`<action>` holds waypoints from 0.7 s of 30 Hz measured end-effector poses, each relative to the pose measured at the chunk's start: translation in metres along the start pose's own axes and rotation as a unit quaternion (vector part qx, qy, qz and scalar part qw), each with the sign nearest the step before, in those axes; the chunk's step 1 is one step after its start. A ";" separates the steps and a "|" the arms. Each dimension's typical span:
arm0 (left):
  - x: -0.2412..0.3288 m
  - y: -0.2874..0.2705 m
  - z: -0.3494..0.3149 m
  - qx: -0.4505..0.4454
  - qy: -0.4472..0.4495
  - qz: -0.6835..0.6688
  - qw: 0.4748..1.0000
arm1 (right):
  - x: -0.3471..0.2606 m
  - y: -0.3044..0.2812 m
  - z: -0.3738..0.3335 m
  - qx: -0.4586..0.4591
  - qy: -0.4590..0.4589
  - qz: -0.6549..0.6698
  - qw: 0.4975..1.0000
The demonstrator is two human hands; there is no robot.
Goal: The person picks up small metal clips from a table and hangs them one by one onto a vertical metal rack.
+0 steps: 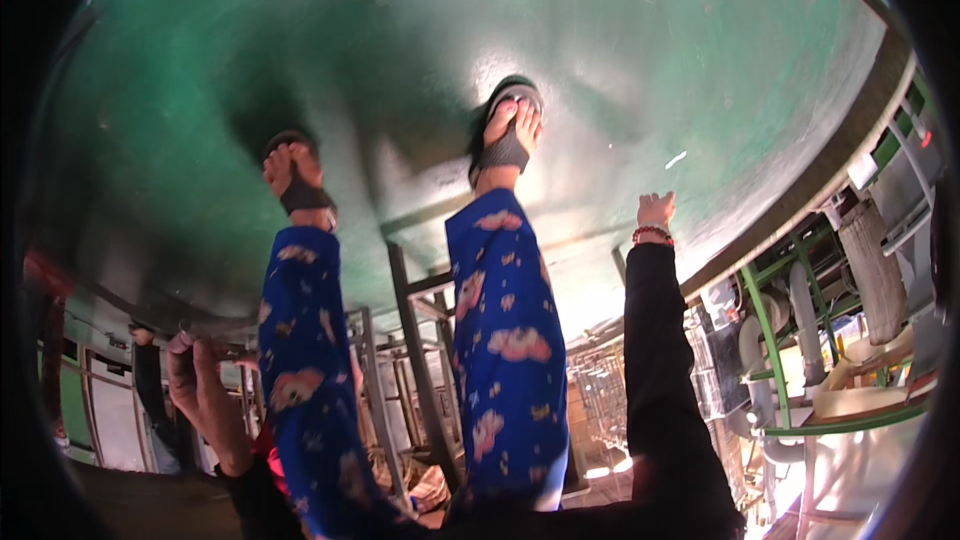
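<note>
My right hand [656, 210] is held out to the right over the green floor, its fingers curled in. A red beaded bracelet [653, 234] circles that wrist below a black sleeve. Nothing sticks out of the fist. At the lower left, beside my leg, my left hand [208, 395] hangs in shadow with its fingers partly stretched and apart. I make out no object in it. My legs are in blue trousers with a printed pattern [515, 340]. On my feet are dark open-toed sandals [505, 153], both over the floor.
The green floor [400, 30] is glossy, with a small white scrap [676, 159] on it. Metal frame legs [410, 340] stand behind my legs. Green-framed machinery [770, 350] and pipes [805, 325] line the right. A dark leg of another person [150, 380] shows at the left.
</note>
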State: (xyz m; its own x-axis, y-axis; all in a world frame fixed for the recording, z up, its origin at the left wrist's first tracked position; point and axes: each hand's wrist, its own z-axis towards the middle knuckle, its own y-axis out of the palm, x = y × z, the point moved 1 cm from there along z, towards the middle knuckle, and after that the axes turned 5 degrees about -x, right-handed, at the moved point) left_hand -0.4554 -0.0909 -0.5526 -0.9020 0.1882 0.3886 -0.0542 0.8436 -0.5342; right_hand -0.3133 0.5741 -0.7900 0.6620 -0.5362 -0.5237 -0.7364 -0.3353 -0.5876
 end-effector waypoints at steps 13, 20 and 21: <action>-0.068 -0.033 0.079 -0.057 -0.103 -0.041 0.992 | -0.013 -0.094 0.249 -0.134 -0.240 -0.849 0.452; -0.004 -0.006 0.069 -0.048 -0.115 0.017 0.992 | -0.012 -0.042 0.224 0.189 -0.149 -0.517 0.822; -0.004 0.009 0.070 -0.051 -0.147 0.035 0.987 | -0.034 -0.051 0.240 0.227 -0.170 -0.576 0.766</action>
State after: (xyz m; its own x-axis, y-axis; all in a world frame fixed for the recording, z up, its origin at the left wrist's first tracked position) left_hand -0.4819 -0.1196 -0.6112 -0.9882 0.1063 0.1105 0.0427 0.8828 -0.4679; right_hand -0.2650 0.7954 -0.8899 0.8910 0.1719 0.4201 0.4387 -0.0882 -0.8943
